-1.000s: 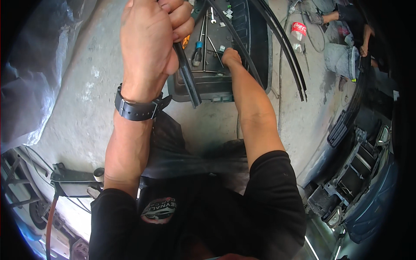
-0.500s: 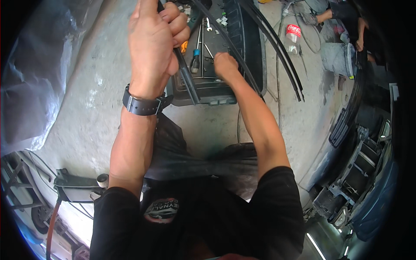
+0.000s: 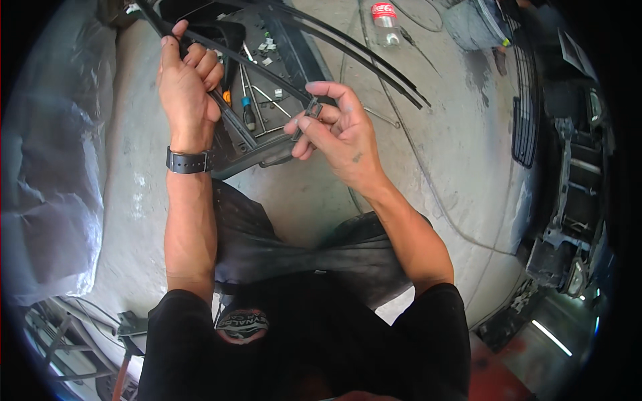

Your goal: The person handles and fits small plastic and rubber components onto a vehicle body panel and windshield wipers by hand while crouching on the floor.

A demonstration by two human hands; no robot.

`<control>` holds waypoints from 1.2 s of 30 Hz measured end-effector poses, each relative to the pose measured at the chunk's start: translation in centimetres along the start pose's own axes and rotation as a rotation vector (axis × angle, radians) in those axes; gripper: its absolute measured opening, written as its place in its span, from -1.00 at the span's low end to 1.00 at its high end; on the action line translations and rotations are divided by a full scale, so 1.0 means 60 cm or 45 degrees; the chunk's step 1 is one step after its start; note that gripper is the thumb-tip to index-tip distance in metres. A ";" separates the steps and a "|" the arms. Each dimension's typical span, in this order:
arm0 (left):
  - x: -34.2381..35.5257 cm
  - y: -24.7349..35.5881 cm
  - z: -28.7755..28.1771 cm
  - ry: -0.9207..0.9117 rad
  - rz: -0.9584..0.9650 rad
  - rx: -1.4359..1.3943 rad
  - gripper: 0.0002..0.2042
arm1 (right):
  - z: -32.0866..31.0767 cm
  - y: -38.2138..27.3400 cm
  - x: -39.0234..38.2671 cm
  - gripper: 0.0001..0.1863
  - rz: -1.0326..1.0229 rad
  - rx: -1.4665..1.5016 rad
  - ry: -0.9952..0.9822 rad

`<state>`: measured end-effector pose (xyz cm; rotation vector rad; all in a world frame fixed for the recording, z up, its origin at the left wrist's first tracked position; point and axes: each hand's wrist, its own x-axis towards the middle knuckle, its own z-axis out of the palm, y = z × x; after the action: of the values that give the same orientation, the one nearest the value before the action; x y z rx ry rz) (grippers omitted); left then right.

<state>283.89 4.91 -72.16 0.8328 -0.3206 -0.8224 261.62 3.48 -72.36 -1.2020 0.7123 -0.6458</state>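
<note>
My left hand (image 3: pixel 188 90), with a dark watch on its wrist, is closed round a long black trim strip (image 3: pixel 232 121). The strip slants down past the palm over a black plastic tray (image 3: pixel 296 50). My right hand (image 3: pixel 341 130) pinches a small dark plastic clip (image 3: pixel 312 109) between thumb and fingers. A second thin black strip (image 3: pixel 261 70) runs down to those fingers; whether it joins the clip I cannot tell. Between the hands, a screwdriver (image 3: pixel 249 115) with a blue collar and an orange-handled tool (image 3: pixel 227 98) lie in the tray, among several small pale clips.
More black strips (image 3: pixel 374 58) arch over the floor at upper right, near a clear bottle (image 3: pixel 386 30) with a red label. A grey bucket (image 3: pixel 471 25), a black grille (image 3: pixel 525 130) and a car's front frame (image 3: pixel 568 200) stand at the right. Plastic sheeting (image 3: pixel 57 167) hangs at left.
My right hand has come out of the tray toward me and now pinches the small clip. My left hand still grips its strip, lower and further left in view. The view has shifted.
</note>
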 end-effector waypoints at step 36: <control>0.002 -0.049 0.020 -0.006 -0.037 -0.087 -0.66 | -0.027 0.005 -0.026 -0.74 0.088 0.371 0.026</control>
<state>281.80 3.00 -73.60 0.7736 -0.2835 -0.8583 259.41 3.83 -72.75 -0.8999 0.6487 -0.6790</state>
